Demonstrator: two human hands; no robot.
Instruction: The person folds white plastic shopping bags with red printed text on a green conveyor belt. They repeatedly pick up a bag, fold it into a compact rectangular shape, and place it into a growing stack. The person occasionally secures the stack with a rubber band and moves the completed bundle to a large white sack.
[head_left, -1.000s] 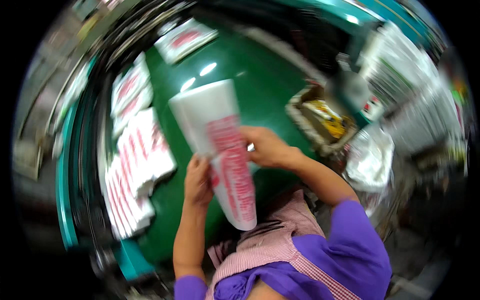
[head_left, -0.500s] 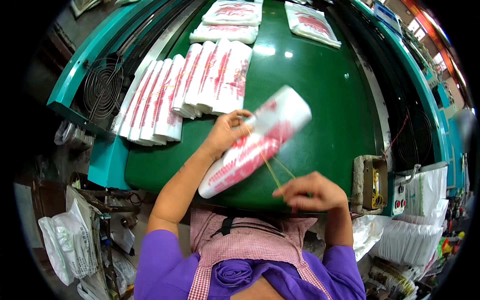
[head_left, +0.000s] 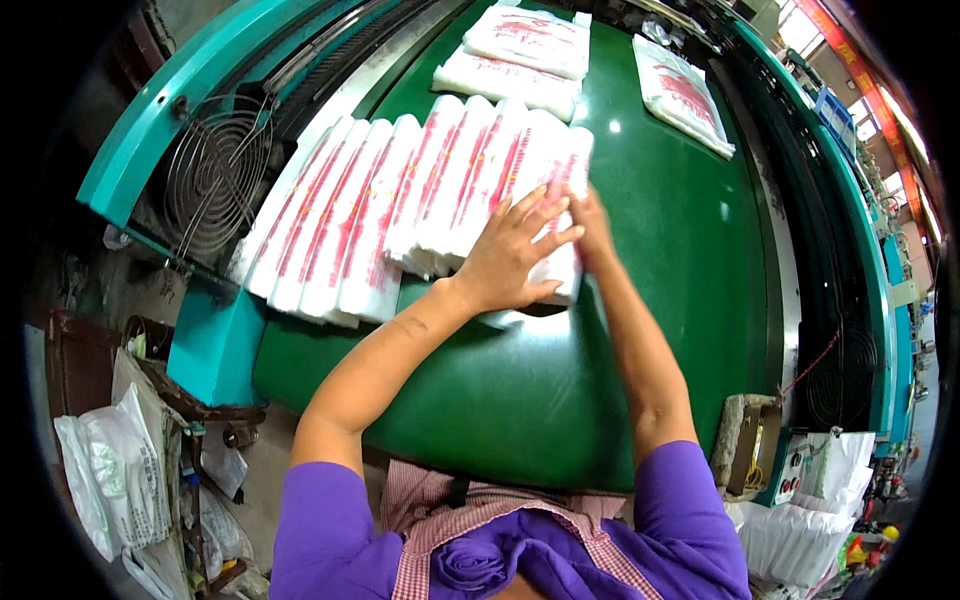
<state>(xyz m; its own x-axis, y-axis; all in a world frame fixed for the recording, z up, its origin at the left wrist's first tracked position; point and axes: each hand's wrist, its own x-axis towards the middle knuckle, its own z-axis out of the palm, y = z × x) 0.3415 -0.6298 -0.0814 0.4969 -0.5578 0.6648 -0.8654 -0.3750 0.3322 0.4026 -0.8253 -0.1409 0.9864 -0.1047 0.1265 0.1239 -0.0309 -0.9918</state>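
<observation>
white with red print, the end roll (head_left: 578, 155) lies at the right of a row of similar rolls (head_left: 440, 165) on the green desk (head_left: 480, 410). the left hand (head_left: 512, 252) is open over it, fingers spread; the right hand (head_left: 593, 228) meets its right side, partly hidden, so whether it grips cannot be told. the step looks like settling this roll snugly against the row; the next move probably calls for squaring it, then lifting away without shifting anything.
</observation>
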